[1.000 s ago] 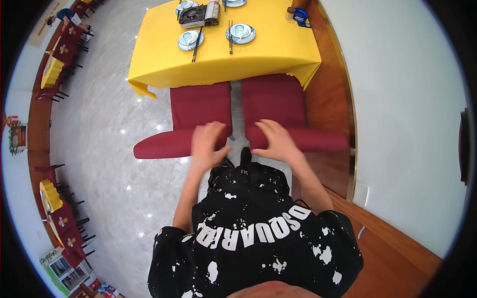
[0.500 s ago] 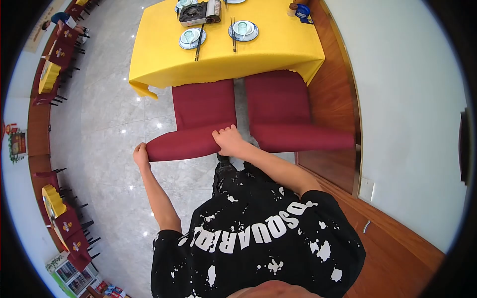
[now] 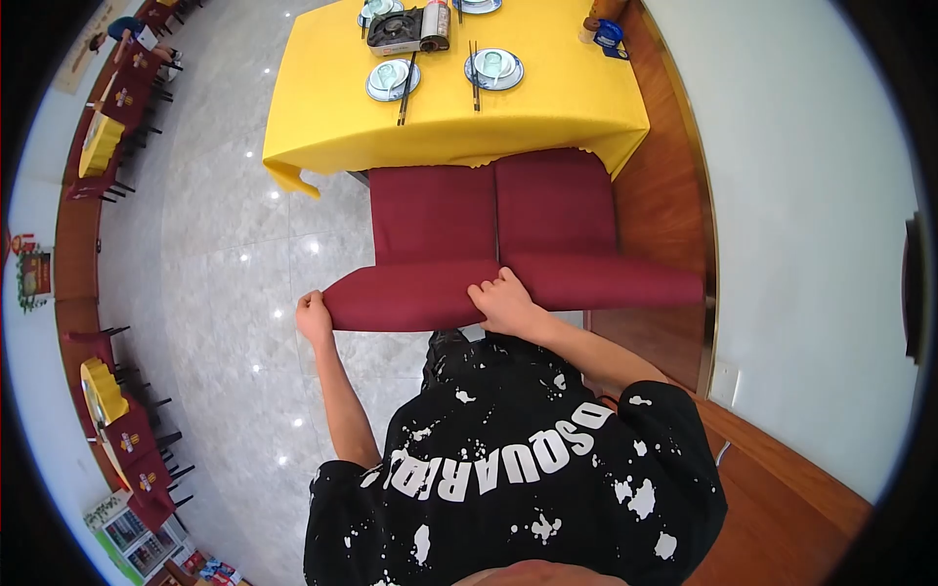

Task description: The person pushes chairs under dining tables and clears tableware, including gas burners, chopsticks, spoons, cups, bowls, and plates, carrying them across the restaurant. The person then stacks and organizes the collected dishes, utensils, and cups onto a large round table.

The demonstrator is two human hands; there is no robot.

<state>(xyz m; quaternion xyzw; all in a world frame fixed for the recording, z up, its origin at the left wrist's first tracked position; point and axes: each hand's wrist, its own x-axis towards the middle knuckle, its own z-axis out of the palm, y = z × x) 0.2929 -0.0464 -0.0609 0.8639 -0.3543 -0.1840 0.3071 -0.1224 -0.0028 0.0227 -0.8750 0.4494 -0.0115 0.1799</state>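
Observation:
Two dark red covered chairs stand side by side at the yellow-covered table, their seats touching or nearly so. My left hand [image 3: 315, 317] grips the outer left edge of the left chair's [image 3: 405, 298] backrest. Closed over the other end of that backrest is my right hand [image 3: 503, 301], close to the right chair [image 3: 616, 281], which stands beside the wood-panelled wall. Both seats reach the hanging edge of the yellow tablecloth [image 3: 440, 127].
On the table are plates with bowls [image 3: 493, 68], chopsticks [image 3: 405, 93], a portable gas stove [image 3: 396, 31] and a blue item [image 3: 608, 34]. A wooden wall panel [image 3: 664, 195] borders the right. Other tables and a person [image 3: 127, 27] are far left.
Both hands, first open above the chairs, took hold of the left chair's backrest. That chair then moved right, and the gap between the two chairs closed to a thin line.

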